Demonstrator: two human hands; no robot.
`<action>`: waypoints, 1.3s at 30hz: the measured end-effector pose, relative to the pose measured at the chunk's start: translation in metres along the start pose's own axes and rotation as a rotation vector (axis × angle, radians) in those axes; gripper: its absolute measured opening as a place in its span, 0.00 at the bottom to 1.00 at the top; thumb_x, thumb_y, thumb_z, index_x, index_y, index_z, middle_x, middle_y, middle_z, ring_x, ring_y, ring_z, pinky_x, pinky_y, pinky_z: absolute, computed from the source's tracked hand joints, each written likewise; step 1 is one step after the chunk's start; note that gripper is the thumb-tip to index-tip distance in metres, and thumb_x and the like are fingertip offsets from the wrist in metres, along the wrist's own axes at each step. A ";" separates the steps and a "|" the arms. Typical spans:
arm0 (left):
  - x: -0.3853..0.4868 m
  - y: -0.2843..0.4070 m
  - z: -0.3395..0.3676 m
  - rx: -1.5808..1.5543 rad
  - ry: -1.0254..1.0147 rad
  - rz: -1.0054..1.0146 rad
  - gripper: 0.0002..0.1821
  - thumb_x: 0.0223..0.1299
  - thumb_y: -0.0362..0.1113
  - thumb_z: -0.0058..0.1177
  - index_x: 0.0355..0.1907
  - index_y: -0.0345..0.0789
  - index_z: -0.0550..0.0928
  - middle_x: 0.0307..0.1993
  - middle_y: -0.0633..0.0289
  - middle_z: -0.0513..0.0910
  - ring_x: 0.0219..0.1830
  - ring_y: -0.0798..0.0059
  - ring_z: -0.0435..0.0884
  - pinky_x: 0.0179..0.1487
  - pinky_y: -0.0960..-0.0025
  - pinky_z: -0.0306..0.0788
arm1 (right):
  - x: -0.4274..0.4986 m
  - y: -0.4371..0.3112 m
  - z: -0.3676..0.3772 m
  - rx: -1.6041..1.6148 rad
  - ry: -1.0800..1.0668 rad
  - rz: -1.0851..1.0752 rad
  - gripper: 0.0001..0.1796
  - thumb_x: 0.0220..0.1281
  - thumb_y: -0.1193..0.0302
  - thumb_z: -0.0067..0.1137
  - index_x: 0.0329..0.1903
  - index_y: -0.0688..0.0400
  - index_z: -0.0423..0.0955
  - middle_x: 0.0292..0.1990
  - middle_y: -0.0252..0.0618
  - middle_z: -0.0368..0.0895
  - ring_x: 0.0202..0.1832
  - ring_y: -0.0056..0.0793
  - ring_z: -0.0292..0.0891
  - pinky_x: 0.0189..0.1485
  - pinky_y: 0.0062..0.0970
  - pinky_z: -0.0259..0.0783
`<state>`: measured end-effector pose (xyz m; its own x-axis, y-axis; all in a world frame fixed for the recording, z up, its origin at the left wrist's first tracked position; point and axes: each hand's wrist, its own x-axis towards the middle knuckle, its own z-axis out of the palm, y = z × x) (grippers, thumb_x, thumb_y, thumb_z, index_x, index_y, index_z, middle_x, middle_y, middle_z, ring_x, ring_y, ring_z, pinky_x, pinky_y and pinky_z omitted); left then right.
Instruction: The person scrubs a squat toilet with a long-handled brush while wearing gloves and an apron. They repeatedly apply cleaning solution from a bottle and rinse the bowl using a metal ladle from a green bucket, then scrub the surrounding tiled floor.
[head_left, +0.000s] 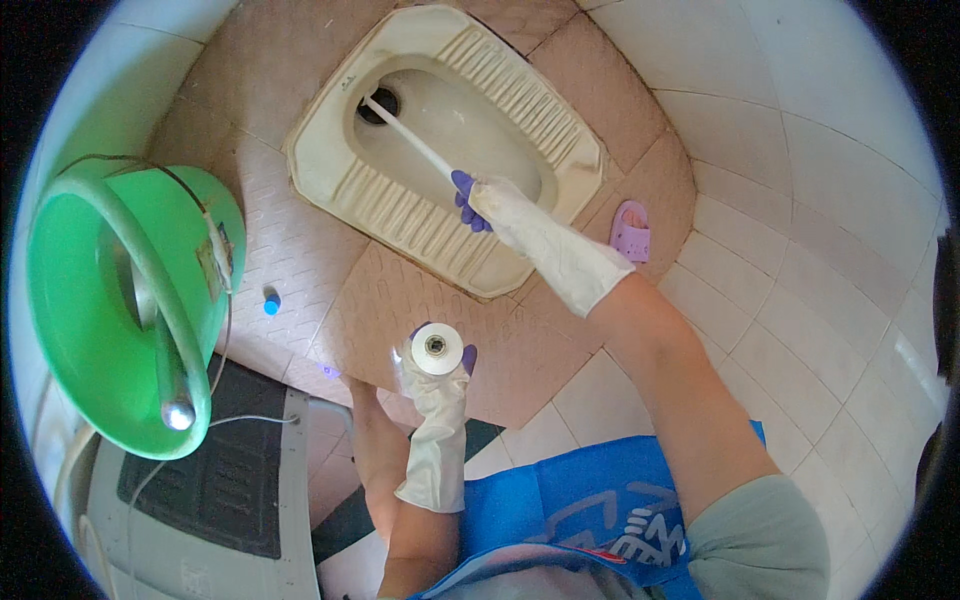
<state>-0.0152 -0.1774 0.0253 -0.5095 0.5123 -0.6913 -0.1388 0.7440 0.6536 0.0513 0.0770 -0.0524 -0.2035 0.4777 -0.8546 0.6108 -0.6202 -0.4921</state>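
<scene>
My right hand (476, 201), in a white and purple rubber glove, grips the long white handle (416, 142) of a toilet brush. The stick slants across the basin of a cream ceramic squat toilet (510, 255). Its far end lies at the dark drain hole (385, 109), where the bristles cannot be made out. Above the tiled floor, my left hand (435, 390), gloved alike, holds a white round bottle (437, 349) seen from above. Its narrow ringed neck faces up, with no cap on it.
At left stands a green plastic bucket (217, 202) with a hose (135, 232) hooped over it and a metal-ended rod inside. A blue cap (271, 304) lies on the floor tiles. My foot wears a lilac clog (631, 232) beside the toilet. A grey appliance (202, 465) stands below the bucket.
</scene>
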 end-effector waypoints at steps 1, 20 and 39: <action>0.001 0.001 0.001 -0.039 0.014 0.043 0.32 0.45 0.30 0.69 0.54 0.36 0.70 0.45 0.63 0.77 0.46 0.73 0.76 0.52 0.72 0.72 | -0.003 0.000 0.004 0.152 0.012 0.068 0.24 0.69 0.51 0.44 0.37 0.60 0.77 0.21 0.40 0.77 0.19 0.31 0.72 0.22 0.30 0.67; -0.003 -0.013 -0.010 -0.165 -0.087 0.079 0.25 0.60 0.29 0.57 0.59 0.40 0.67 0.52 0.66 0.74 0.50 0.73 0.75 0.53 0.58 0.75 | -0.057 -0.032 -0.124 -1.104 -0.169 -0.159 0.14 0.70 0.63 0.43 0.45 0.60 0.72 0.27 0.42 0.76 0.29 0.34 0.75 0.32 0.31 0.69; 0.001 -0.012 0.012 -0.502 -0.089 -0.121 0.31 0.52 0.23 0.62 0.60 0.35 0.67 0.52 0.63 0.75 0.52 0.73 0.76 0.55 0.66 0.75 | -0.038 0.007 -0.132 -1.110 -0.172 -0.256 0.18 0.72 0.60 0.39 0.51 0.57 0.73 0.31 0.45 0.76 0.31 0.36 0.75 0.38 0.30 0.71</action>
<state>-0.0037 -0.1809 0.0130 -0.3931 0.4862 -0.7805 -0.5935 0.5141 0.6192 0.1646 0.1369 -0.0020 -0.4681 0.3666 -0.8041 0.8563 0.4131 -0.3102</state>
